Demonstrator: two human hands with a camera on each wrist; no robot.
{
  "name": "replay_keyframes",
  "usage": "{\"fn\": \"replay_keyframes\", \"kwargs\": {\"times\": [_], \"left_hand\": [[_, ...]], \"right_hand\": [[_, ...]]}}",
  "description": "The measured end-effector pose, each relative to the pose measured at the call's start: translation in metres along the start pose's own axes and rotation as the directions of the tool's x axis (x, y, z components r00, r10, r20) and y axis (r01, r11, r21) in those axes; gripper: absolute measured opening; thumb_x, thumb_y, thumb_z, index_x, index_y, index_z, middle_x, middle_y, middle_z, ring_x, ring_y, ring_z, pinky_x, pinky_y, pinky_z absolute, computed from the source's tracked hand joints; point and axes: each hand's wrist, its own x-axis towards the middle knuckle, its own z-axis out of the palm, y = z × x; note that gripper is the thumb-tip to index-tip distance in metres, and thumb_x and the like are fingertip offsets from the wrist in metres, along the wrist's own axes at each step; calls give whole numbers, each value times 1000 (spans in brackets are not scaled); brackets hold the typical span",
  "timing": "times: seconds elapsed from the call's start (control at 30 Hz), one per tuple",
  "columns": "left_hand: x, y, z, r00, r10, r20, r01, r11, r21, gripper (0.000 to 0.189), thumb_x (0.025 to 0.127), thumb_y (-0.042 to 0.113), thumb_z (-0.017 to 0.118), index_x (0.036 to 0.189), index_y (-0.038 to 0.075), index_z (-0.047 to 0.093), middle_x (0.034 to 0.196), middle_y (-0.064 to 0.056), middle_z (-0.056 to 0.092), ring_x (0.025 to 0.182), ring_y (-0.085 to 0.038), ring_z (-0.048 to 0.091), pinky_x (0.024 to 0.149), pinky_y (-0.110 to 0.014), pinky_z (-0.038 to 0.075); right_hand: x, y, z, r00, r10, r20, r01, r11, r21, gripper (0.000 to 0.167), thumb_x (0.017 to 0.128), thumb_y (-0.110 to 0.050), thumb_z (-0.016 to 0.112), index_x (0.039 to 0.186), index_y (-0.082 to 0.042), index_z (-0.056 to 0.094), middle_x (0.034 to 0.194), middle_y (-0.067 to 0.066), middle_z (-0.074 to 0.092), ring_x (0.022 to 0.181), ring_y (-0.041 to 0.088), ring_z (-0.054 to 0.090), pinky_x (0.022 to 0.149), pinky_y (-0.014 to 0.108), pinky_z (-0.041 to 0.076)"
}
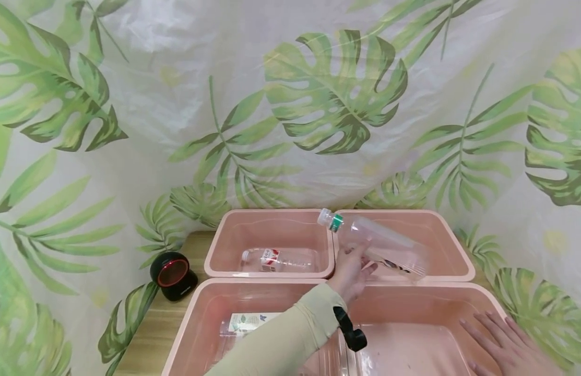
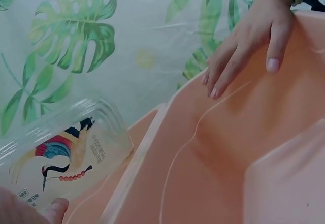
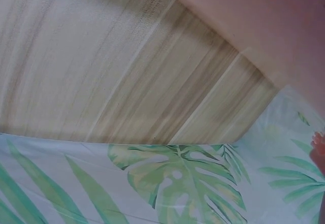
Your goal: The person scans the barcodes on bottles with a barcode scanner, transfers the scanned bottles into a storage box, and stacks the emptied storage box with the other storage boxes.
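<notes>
In the head view my left hand holds a clear plastic bottle with a white cap and green neck label. The bottle lies tilted over the back right pink bin, cap end up to the left. A bird picture shows on the bottle in the left wrist view, where only a bit of the left hand appears at the corner. My right hand, fingers spread and holding nothing, is at the right rim of the front right bin.
A bottle with a red and white label lies in the back left bin. The front left bin holds a clear item with a printed label. A round black device stands left on the wooden table. Leaf-patterned cloth hangs behind.
</notes>
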Motion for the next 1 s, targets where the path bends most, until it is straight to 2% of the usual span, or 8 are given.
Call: {"fn": "replay_keyframes", "kwargs": {"times": [0.13, 0.27, 0.4, 0.5, 0.6, 0.73, 0.83, 1.0], "left_hand": [[-2, -13, 14, 999, -40, -24, 40, 999, -27, 64, 97, 9, 72, 141, -9, 29, 110, -18, 43, 102, -30, 44, 107, -57, 44], [-4, -24, 23, 995, -79, -55, 77, 996, -48, 63, 96, 8, 74, 141, -13, 36, 117, -25, 41, 111, -37, 42, 108, -60, 41], [-7, -31, 33, 993, -98, -61, 95, 994, -55, 58, 95, 11, 77, 136, -13, 43, 116, -25, 43, 110, -37, 44, 109, -58, 42], [-11, -36, 43, 993, -105, -56, 101, 992, -79, 53, 95, 12, 76, 131, -12, 46, 113, -24, 45, 109, -37, 47, 108, -57, 43], [-13, -42, 51, 993, -106, -58, 100, 989, -110, 49, 96, 13, 76, 127, -11, 46, 111, -25, 46, 109, -38, 50, 107, -56, 44], [-13, -49, 55, 991, -107, -79, 95, 985, -142, 55, 96, 16, 76, 129, -12, 42, 110, -26, 44, 109, -39, 50, 106, -55, 45], [-14, -52, 56, 988, -112, -109, 97, 986, -139, 57, 96, 17, 77, 129, -12, 41, 109, -26, 43, 106, -38, 52, 104, -51, 48], [-16, -55, 54, 991, -97, -95, 94, 995, -44, 58, 93, 11, 77, 131, -12, 40, 104, -23, 45, 95, -32, 57, 98, -45, 54]], "right_hand": [[1, 2, -2, 1000, -21, 3, 21, 1000, 1, 96, 85, -65, 72, 164, -38, 24, 156, -12, 36, 153, -1, 4, 123, 26, -3], [3, 1, -2, 1000, -23, 7, 23, 1000, 9, 101, 81, -60, 79, 164, -36, 26, 163, -17, 22, 153, 0, 3, 123, 27, -3], [3, 1, 0, 1000, -17, -13, 18, 999, 33, 89, 86, -63, 73, 161, -33, 35, 164, -23, 8, 153, 0, 4, 123, 28, -2], [1, 1, -1, 1000, -5, -13, 6, 999, 39, 85, 89, -66, 68, 161, -34, 35, 160, -20, 24, 153, 0, 5, 123, 28, -2], [1, 0, -2, 1000, 3, 9, -3, 1000, 21, 93, 86, -64, 72, 163, -39, 26, 147, -6, 46, 152, -1, 2, 123, 28, -3], [1, 0, -3, 1000, 0, 25, 0, 1000, 4, 105, 79, -58, 80, 164, -40, 21, 138, 3, 54, 153, 0, 1, 123, 28, -4], [2, 0, -4, 1000, -8, 19, 8, 1000, 19, 102, 79, -57, 81, 163, -36, 27, 153, -8, 42, 153, 1, 2, 123, 28, -4], [3, 1, -4, 1000, -18, 6, 18, 999, 45, 93, 85, -61, 74, 163, -30, 32, 166, -20, 1, 154, 3, 3, 123, 30, -4]]}}
